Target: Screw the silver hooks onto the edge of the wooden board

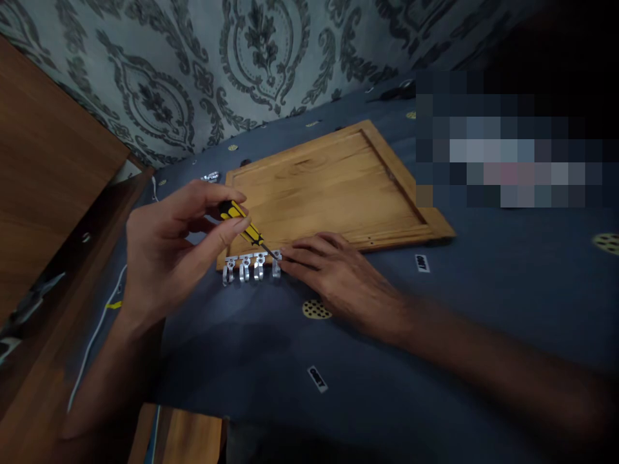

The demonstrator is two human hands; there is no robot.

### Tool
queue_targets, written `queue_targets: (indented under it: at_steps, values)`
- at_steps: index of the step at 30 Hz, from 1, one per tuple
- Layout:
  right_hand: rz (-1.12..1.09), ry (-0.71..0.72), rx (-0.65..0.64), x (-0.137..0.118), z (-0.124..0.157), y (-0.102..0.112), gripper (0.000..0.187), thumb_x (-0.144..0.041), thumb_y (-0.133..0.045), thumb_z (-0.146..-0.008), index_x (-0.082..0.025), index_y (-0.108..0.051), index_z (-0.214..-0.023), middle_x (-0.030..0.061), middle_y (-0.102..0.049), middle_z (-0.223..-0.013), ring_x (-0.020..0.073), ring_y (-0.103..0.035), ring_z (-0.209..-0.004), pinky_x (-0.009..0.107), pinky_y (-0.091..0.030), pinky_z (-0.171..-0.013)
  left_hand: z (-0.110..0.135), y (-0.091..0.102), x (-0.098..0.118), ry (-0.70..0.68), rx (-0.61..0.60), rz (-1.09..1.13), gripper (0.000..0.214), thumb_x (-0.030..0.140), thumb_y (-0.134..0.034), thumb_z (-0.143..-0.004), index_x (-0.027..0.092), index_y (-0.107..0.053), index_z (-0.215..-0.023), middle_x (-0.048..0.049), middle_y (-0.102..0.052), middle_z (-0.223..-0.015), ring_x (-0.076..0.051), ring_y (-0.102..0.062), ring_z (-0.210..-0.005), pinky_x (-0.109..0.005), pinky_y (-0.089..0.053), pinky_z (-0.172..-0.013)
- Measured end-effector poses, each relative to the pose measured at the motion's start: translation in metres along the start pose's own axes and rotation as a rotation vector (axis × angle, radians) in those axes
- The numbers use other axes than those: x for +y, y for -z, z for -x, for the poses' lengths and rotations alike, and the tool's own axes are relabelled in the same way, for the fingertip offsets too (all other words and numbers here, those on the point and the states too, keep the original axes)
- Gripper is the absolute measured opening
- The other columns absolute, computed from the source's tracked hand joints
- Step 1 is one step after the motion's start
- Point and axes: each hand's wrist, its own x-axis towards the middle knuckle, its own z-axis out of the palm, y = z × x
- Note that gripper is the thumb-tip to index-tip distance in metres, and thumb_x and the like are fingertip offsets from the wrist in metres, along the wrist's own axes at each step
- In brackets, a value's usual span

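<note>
My left hand [178,238] pinches a small yellow and black screwdriver [242,222] between thumb and fingers. Its shaft slants down to the right, and its tip meets the rightmost of several silver metal hooks [260,261] along the near edge of a framed wooden panel [309,187]. The hooks sit in a row at the panel's left end, their curved parts hanging past the edge. My right hand [338,277] lies palm down with fingers stretched out, some over the panel's edge. Its nearest fingertips touch or almost touch that rightmost hook; the exact contact is hidden.
The panel lies on a dark blue patterned cloth [387,374]. More silver metal pieces [211,176] lie beyond its left corner. A white cable [97,335] runs along the left, near a wooden cabinet [53,167]. A wooden corner [188,435] juts in at the bottom. A patterned backdrop rises behind.
</note>
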Motion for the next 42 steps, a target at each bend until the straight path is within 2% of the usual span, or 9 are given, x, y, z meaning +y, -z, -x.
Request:
queue_targets:
  at_steps: [6, 11, 14, 19, 25, 30, 33, 38, 42]
  values:
    - [0.012, -0.009, 0.010, -0.0010, 0.0000, 0.0015, 0.032, -0.009, -0.055, -0.094, -0.019, -0.068, -0.120, 0.0094, -0.070, -0.129, 0.0277, -0.057, -0.120, 0.047, -0.043, -0.101, 0.0001, -0.0001, 0.0016, -0.064, 0.030, -0.071, 0.028, 0.021, -0.079, -0.081, 0.031, -0.075, -0.107, 0.0025, -0.073, -0.086, -0.013, -0.065, -0.066, -0.024, -0.058, -0.055]
    - [0.011, -0.005, -0.008, -0.0017, -0.0007, 0.0027, 0.030, -0.011, -0.054, -0.095, -0.015, -0.067, -0.121, 0.0110, -0.070, -0.130, 0.0297, -0.057, -0.120, 0.049, -0.043, -0.101, -0.0009, -0.0008, 0.0039, -0.095, 0.026, -0.125, 0.024, 0.021, -0.078, -0.082, 0.032, -0.075, -0.103, 0.0033, -0.074, -0.081, -0.013, -0.065, -0.060, -0.025, -0.056, -0.050]
    - [0.007, -0.006, -0.004, -0.0014, -0.0012, 0.0029, 0.031, -0.009, -0.054, -0.094, -0.015, -0.067, -0.121, 0.0116, -0.070, -0.129, 0.0297, -0.057, -0.119, 0.049, -0.044, -0.100, -0.0007, -0.0009, 0.0031, -0.100, 0.031, -0.152, 0.023, 0.025, -0.079, -0.081, 0.032, -0.075, -0.102, 0.0036, -0.073, -0.078, -0.013, -0.064, -0.057, -0.026, -0.055, -0.048]
    - [0.016, -0.014, -0.012, -0.0014, -0.0018, 0.0036, 0.033, -0.008, -0.053, -0.093, -0.019, -0.068, -0.121, 0.0100, -0.070, -0.129, 0.0281, -0.057, -0.120, 0.049, -0.044, -0.100, 0.0009, -0.0005, 0.0019, -0.109, 0.032, -0.176, 0.021, 0.025, -0.079, -0.082, 0.030, -0.074, -0.101, 0.0031, -0.072, -0.080, -0.012, -0.063, -0.058, -0.024, -0.052, -0.046]
    - [0.014, -0.009, -0.015, -0.0022, -0.0013, 0.0044, 0.033, -0.008, -0.055, -0.093, -0.018, -0.068, -0.121, 0.0102, -0.070, -0.128, 0.0291, -0.057, -0.119, 0.049, -0.044, -0.101, 0.0008, -0.0020, 0.0042, -0.131, 0.027, -0.189, 0.017, 0.026, -0.079, -0.083, 0.023, -0.072, -0.098, 0.0047, -0.069, -0.078, -0.008, -0.061, -0.060, -0.019, -0.052, -0.051]
    - [0.014, -0.004, -0.006, -0.0009, -0.0007, 0.0022, 0.035, -0.008, -0.055, -0.092, -0.021, -0.068, -0.122, 0.0097, -0.070, -0.129, 0.0285, -0.057, -0.120, 0.050, -0.043, -0.101, 0.0005, -0.0014, 0.0043, -0.132, 0.014, -0.183, 0.019, 0.025, -0.077, -0.084, 0.029, -0.073, -0.102, 0.0028, -0.071, -0.080, -0.012, -0.065, -0.060, -0.025, -0.056, -0.055]
    - [0.010, -0.001, -0.007, -0.0006, -0.0008, 0.0019, 0.034, -0.008, -0.055, -0.093, -0.021, -0.068, -0.121, 0.0093, -0.070, -0.129, 0.0282, -0.057, -0.120, 0.049, -0.043, -0.101, 0.0012, 0.0002, 0.0036, -0.129, -0.002, -0.178, 0.024, 0.024, -0.076, -0.084, 0.032, -0.073, -0.106, 0.0010, -0.074, -0.086, -0.014, -0.066, -0.061, -0.028, -0.054, -0.052]
    - [0.012, -0.001, -0.012, -0.0014, -0.0014, 0.0038, 0.030, -0.010, -0.055, -0.094, -0.016, -0.067, -0.121, 0.0106, -0.070, -0.128, 0.0299, -0.057, -0.119, 0.049, -0.043, -0.100, 0.0019, 0.0028, 0.0044, -0.152, -0.056, -0.212, 0.021, 0.023, -0.074, -0.087, 0.025, -0.072, -0.108, 0.0016, -0.074, -0.091, -0.013, -0.067, -0.070, -0.027, -0.056, -0.066]
    - [0.001, -0.002, -0.016, -0.0014, -0.0016, 0.0039, 0.030, -0.011, -0.056, -0.094, -0.015, -0.067, -0.122, 0.0108, -0.070, -0.128, 0.0303, -0.057, -0.118, 0.050, -0.043, -0.099, 0.0007, 0.0057, 0.0065, -0.190, -0.135, -0.186, 0.019, 0.019, -0.069, -0.090, 0.021, -0.070, -0.109, 0.0018, -0.075, -0.097, -0.012, -0.069, -0.084, -0.024, -0.057, -0.076]
